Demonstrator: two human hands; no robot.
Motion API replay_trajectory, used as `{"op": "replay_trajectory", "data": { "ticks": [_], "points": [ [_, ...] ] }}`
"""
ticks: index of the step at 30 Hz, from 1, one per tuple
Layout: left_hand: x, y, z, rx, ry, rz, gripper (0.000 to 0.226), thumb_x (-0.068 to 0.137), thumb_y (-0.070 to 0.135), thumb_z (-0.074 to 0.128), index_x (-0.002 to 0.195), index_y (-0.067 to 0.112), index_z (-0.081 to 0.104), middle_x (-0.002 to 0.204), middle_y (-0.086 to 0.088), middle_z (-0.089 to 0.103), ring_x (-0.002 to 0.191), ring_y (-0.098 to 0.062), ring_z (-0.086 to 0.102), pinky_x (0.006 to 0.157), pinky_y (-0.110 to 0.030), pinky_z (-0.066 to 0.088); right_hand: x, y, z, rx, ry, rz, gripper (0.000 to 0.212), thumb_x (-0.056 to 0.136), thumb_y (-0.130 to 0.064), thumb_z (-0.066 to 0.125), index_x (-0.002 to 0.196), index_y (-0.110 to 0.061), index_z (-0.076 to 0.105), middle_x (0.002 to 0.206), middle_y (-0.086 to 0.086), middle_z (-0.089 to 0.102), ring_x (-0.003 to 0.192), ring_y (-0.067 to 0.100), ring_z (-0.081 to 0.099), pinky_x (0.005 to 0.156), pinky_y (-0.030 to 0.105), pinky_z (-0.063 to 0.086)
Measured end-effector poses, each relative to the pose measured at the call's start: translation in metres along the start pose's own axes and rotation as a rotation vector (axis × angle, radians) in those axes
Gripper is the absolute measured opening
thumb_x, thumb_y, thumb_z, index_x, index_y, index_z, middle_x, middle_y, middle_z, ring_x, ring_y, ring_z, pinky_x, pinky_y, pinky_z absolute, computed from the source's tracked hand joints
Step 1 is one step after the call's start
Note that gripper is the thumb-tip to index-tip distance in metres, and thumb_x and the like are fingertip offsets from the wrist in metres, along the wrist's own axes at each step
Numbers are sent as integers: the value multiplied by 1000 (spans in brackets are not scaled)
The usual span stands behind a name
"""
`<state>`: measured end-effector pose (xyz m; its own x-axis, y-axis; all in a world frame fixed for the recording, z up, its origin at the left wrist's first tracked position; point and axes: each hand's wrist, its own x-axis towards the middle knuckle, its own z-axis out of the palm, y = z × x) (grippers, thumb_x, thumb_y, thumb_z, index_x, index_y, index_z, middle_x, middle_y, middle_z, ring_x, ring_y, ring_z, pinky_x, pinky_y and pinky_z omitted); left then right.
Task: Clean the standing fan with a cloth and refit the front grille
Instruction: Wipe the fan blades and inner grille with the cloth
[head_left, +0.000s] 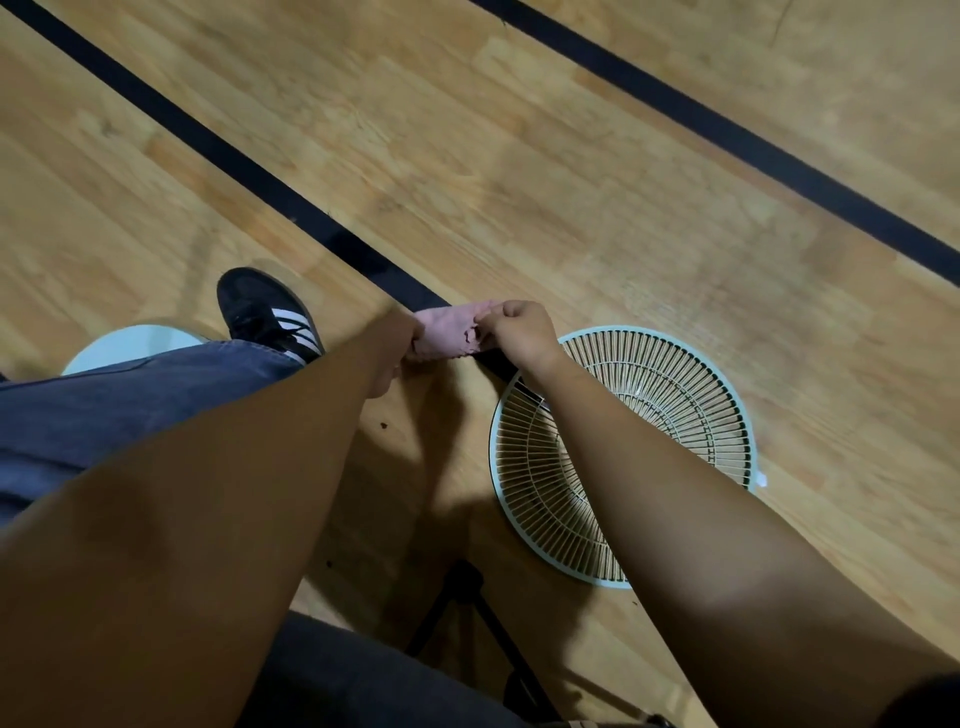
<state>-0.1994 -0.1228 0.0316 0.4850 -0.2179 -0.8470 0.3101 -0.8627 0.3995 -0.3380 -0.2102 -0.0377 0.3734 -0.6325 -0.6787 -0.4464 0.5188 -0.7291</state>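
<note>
1. The left hand (400, 345) and the right hand (522, 332) hold a pink cloth (447, 332) between them, above the wooden floor (571, 182).
2. The fingers of the right hand are curled and pinch the right edge of the cloth; the left hand grips the other end, but its fingers are mostly hidden behind the wrist.
3. The front grille (675, 415) lies flat on the floor, just below the right forearm, which covers part of its rim.
4. A black line (234, 161) on the floor runs under the cloth to the edge of the grille.
5. A black shoe (265, 314) stands left of the hands, beside a pale round base (130, 343).
6. Beyond the hands, the floor is open.
</note>
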Motion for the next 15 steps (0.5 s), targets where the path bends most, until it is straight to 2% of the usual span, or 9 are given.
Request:
{"op": "replay_trajectory", "data": {
  "ticks": [2, 3, 6, 8, 11, 13, 15],
  "points": [
    [-1, 1, -9, 13, 2, 12, 39, 106, 16, 55, 144, 5, 55, 130, -12, 57, 114, -25, 51, 94, -36, 45, -9, -7, -3, 32, 26, -47, 24, 92, -5, 69, 72, -11, 58, 75, 13, 61, 75, 24, 58, 73, 41, 51],
    [-3, 3, -13, 13, 3, 31, 36, 104, 14, 58, 138, 3, 58, 126, -14, 57, 112, -27, 52, 92, -38, 48, -13, -10, -4, 41, 41, -68, 30, 92, -3, 68, 68, -14, 55, 73, 10, 61, 74, 22, 58, 72, 40, 50],
    [-14, 7, -22, -22, 24, 104, 11, 98, 7, 65, 109, 4, 62, 107, -17, 57, 97, -29, 58, 93, -46, 58, -27, -28, -6, 121, 65, -99, 22, 94, -5, 69, 74, -11, 61, 75, 13, 66, 71, 23, 60, 70, 40, 50],
    [-27, 13, -27, -18, 40, 154, 2, 100, 6, 64, 101, 6, 62, 104, -15, 61, 94, -29, 61, 94, -48, 60, -39, -45, -7, 193, 90, -104, 19, 94, -9, 71, 76, -9, 66, 81, 19, 73, 69, 25, 63, 69, 40, 52],
    [-44, 24, -34, -107, 80, 204, 12, 98, 13, 73, 99, 2, 69, 98, -16, 68, 84, -32, 66, 74, -42, 60, -57, -70, -12, 200, 138, -165, 25, 91, 2, 71, 77, -13, 57, 87, 27, 70, 75, 27, 63, 72, 47, 53],
    [-60, 34, -41, -147, 109, 253, 13, 98, 12, 75, 104, 2, 72, 103, -16, 73, 88, -31, 71, 73, -37, 62, -73, -91, -14, 196, 141, -211, 27, 90, 11, 64, 83, -12, 53, 88, 21, 62, 79, 28, 61, 77, 51, 55],
    [-77, 44, -49, -171, 112, 318, 8, 98, 5, 72, 106, 2, 69, 109, -15, 72, 98, -28, 70, 71, -33, 61, -88, -110, -15, 222, 135, -259, 23, 92, 12, 59, 93, -9, 51, 92, 18, 57, 80, 28, 59, 75, 48, 54]
  ]
}}
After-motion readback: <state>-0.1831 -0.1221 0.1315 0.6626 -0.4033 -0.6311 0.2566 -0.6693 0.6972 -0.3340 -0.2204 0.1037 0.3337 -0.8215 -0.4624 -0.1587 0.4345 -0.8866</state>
